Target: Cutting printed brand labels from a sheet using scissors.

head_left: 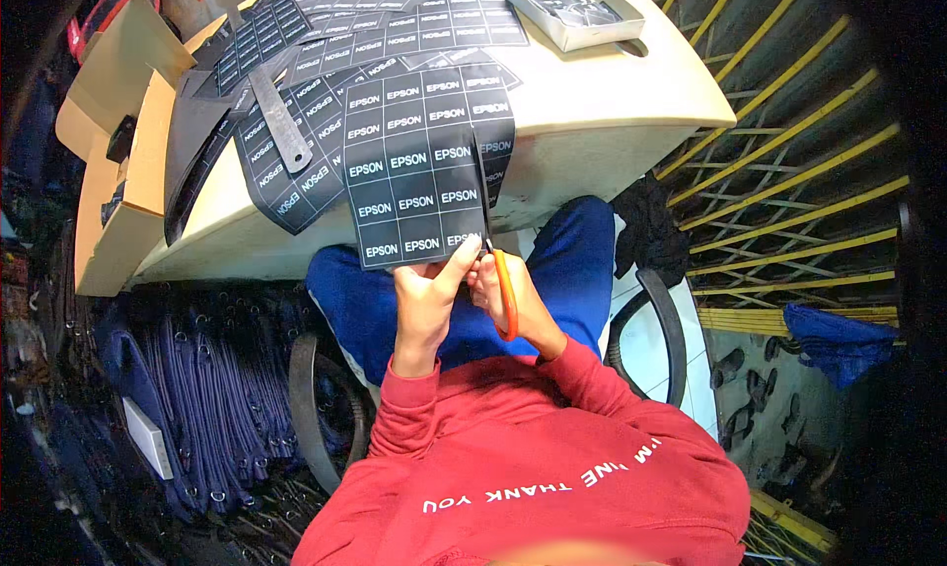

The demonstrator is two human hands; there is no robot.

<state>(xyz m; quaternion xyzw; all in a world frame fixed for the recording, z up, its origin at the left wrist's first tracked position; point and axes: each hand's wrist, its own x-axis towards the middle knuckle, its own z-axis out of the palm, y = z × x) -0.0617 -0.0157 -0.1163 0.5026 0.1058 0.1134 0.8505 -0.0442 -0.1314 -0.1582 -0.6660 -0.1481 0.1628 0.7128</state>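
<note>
A black sheet [409,176] printed with a grid of white-lettered labels hangs over the table's near edge. My left hand [426,304] pinches its lower edge, thumb on top and fingers beneath. Beside it, my right hand [521,304] is closed around scissors [507,300] with orange handles. Their blades point away from me, along the line left of the sheet's rightmost column. Where exactly the blades meet the sheet is hard to make out. More such sheets [375,41] lie overlapped behind, and a grey metal ruler [280,124] rests on them at the left.
A shallow white box [582,35] with dark pieces stands on the table [631,92] at the far right. An open cardboard box [148,161] is at the left edge. Dark straps [237,398] hang below left. Yellow gate bars [789,171] rise at right.
</note>
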